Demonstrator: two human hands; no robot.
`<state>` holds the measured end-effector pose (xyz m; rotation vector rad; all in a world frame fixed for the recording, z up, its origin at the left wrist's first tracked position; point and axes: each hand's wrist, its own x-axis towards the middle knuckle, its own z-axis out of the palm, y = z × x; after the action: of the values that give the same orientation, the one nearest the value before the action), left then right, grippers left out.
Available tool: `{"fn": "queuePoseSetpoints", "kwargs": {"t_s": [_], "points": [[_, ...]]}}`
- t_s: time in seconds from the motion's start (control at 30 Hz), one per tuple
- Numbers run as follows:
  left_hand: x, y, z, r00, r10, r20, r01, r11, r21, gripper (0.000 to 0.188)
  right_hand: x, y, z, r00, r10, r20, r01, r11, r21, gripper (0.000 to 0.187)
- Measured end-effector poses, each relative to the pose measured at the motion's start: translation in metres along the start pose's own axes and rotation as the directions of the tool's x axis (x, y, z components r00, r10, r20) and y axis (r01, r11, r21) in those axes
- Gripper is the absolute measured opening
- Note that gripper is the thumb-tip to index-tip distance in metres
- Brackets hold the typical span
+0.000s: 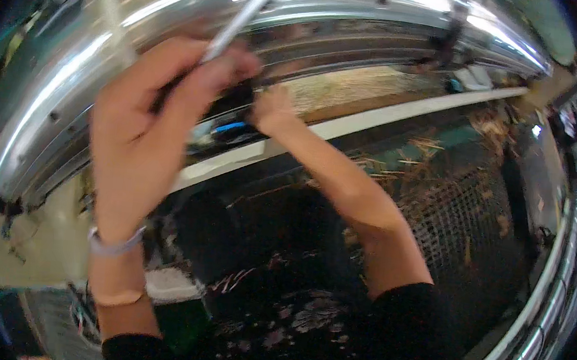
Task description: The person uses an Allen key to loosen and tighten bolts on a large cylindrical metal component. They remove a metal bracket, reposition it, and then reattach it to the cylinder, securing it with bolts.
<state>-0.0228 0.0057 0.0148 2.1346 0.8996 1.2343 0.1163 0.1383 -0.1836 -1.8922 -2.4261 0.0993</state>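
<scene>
My left hand (145, 109), with a pale band at the wrist, is raised in front of a large shiny metal cylinder (55, 101). Pinched between its thumb and fingers is a slim silvery rod (245, 20), slanting up and to the right. Farther in, my right hand (275, 109) reaches over a pale slat (383, 117) to the trough below the cylinder. Its fingers look curled, but what they hold, if anything, is hidden. Just left of it lie something dark and a bright blue piece (230, 127). A bed of straw-coloured strands (344, 89) stretches to its right.
Loose strands (423, 148) and brown scraps (493, 129) lie on the near side of the slat. Below them is a dark perforated panel (460, 215). A small pale object (474, 77) sits at the trough's right end. Metal rails (538, 346) curve along the right edge.
</scene>
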Motion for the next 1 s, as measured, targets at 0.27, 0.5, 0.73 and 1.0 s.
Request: {"fn": "queuePoseSetpoints", "kwargs": {"t_s": [0.27, 0.5, 0.73, 1.0], "points": [[-0.003, 0.009, -0.004, 0.999, -0.029, -0.044, 0.036, 0.982, 0.187, 0.016, -0.071, 0.152, 0.006, 0.955, 0.292, -0.048, 0.229, -0.627, 0.745, 0.024], [-0.011, 0.002, 0.000, 0.988, -0.078, -0.131, 0.102, 0.977, 0.187, 0.016, -0.218, 0.274, 0.054, 0.727, 0.685, -0.041, 0.449, -0.429, 0.784, 0.015], [-0.009, 0.006, 0.000, 0.993, 0.046, -0.105, 0.006, 0.892, 0.452, 0.044, -0.203, 0.395, 0.081, 0.387, 0.867, 0.314, 0.498, -0.483, 0.720, 0.033], [-0.008, -0.003, 0.004, 0.959, 0.246, -0.140, -0.108, 0.775, 0.622, 0.042, -0.119, 0.565, 0.024, 0.246, 0.967, -0.060, 0.395, -0.044, 0.917, 0.022]]}}
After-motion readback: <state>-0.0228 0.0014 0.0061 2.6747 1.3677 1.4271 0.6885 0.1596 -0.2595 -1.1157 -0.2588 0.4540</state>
